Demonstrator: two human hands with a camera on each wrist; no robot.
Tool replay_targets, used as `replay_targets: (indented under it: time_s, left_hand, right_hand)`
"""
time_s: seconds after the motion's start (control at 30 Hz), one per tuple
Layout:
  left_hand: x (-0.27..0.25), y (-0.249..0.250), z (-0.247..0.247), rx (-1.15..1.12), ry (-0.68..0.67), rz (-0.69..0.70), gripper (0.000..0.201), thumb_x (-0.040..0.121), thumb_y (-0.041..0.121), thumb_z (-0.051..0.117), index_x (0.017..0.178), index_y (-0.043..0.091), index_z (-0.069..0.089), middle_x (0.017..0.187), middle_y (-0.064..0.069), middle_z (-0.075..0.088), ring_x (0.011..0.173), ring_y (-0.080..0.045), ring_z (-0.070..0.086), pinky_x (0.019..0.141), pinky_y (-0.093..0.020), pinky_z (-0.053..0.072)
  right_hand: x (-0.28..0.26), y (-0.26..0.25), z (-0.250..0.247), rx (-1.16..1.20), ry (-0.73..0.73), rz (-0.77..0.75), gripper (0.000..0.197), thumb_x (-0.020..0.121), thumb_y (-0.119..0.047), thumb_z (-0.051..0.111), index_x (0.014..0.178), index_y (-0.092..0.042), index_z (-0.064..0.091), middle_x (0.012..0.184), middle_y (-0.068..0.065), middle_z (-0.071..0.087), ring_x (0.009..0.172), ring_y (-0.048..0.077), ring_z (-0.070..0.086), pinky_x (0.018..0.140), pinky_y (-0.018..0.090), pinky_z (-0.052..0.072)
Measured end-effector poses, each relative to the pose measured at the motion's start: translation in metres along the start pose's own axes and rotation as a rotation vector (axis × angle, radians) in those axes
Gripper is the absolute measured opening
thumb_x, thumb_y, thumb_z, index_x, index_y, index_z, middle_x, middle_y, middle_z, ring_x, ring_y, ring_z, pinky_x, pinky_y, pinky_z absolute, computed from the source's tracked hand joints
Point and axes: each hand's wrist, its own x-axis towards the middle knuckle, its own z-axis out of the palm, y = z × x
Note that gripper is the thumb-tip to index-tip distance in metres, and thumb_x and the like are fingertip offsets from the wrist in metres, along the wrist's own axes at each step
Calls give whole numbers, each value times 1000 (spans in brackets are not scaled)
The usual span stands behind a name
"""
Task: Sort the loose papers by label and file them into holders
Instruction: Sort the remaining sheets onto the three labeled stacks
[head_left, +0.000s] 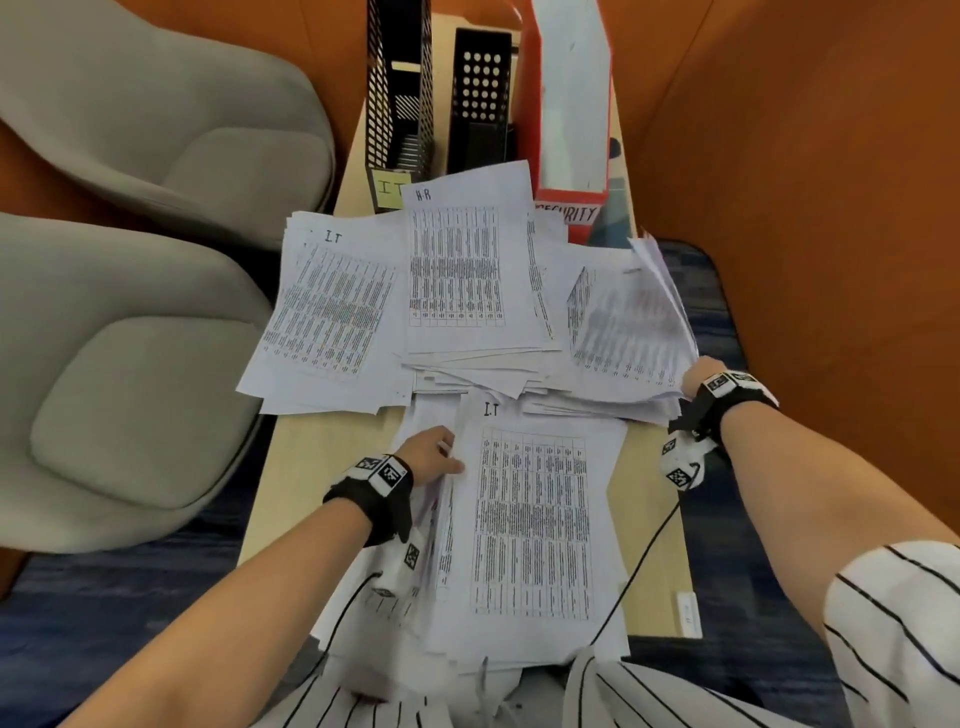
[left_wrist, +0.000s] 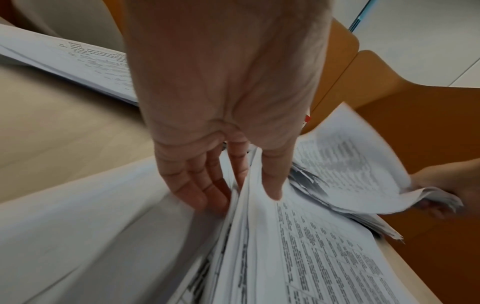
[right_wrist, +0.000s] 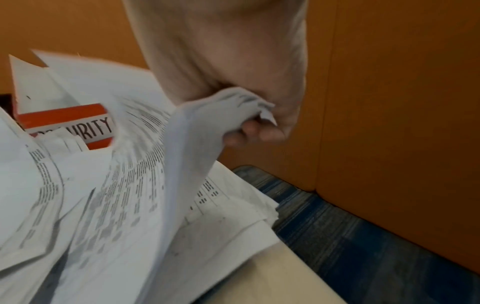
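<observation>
1. Four paper heaps lie on the table (head_left: 291, 483): an I.T pile (head_left: 332, 306) at left, an H.R pile (head_left: 467, 270) in the middle, a right pile (head_left: 623, 332), and the unsorted stack (head_left: 535, 519) nearest the person, topped by a sheet marked I.T.
2. Sorting looks under way; nothing of these heaps is filed yet.
3. Right hand (right_wrist: 249, 115) pinches a sheet (right_wrist: 161, 164) by its corner over the right pile, the page bowed and blurred.
4. Left hand (left_wrist: 221, 127) has fingers (left_wrist: 272, 181) straight, wedged into the stack's left edge, gripping nothing.
5. Next, probably: lay that sheet flat and square, then take the top I.T sheet leftward.
6. Only the head view shows the labels, the mesh holders (head_left: 400, 88) and the red holder (head_left: 571, 104); only the wrist views show the finger positions. The head view hides the right fingers behind paper.
</observation>
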Motion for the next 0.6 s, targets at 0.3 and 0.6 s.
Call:
replay_targets:
  time_s: [0.3,0.6]
  left_hand:
    - [0,5,8,74,52,30,47,86,25,66,58,17,30,60,3,33,54,-10,31,52,-23,22]
    - [-10,4,15,-24,262,282,30,93,19,55,73,-4,55,79,-16,53,75,-21,50,68,-24,35]
  right_hand:
    - [34,-15,7,127,-118,-63,33,96,-12,42,122,4,55,130,21,57,113,36,55,87,35,41]
    - [-47,-72,22,689,473,-228,58,86,-24,66,137,-8,41,132,18,43,123,34,43,104,42,38]
